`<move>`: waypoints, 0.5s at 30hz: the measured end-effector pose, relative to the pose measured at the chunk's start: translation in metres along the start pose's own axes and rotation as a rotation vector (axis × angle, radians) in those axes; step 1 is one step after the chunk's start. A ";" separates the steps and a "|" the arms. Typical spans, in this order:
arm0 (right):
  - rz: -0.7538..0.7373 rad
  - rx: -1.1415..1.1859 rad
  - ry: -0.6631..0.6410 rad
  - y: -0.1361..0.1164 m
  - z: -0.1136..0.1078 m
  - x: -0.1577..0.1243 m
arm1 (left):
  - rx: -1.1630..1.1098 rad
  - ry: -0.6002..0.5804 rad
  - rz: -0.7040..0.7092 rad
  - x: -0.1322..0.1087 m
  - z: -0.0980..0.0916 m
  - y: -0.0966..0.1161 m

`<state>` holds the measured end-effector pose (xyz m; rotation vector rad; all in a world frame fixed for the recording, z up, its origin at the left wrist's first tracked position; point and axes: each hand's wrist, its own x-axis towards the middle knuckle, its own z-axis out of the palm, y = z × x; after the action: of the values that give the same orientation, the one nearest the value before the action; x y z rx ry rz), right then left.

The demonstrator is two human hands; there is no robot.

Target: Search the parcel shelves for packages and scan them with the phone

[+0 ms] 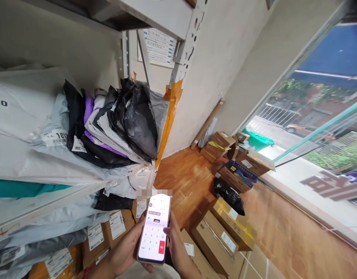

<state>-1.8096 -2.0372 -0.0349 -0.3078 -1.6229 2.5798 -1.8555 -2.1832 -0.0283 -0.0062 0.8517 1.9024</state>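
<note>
Metal rack (163, 17) — orange tape (170, 116) | notice (159, 47) on wall (213, 50) | boxes (210, 246) — wooden floor (178, 174)

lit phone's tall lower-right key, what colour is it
The tall key on the lit rectangular phone is red, clearest in the head view.

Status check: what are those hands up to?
Left hand and right hand both on phone. Screen lit, number keypad showing. Cartons to the right, none covering phone.

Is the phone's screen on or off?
On: the phone has a lit screen, showing a number keypad with a red button at lower right.
</note>
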 end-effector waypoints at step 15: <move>0.059 0.100 -0.042 -0.004 -0.015 -0.103 | 0.102 -0.230 0.003 -0.047 0.029 -0.063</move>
<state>-1.7057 -2.0396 -0.0243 -0.3009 -1.5130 2.7179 -1.7722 -2.1889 -0.0239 0.2713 0.7904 1.8188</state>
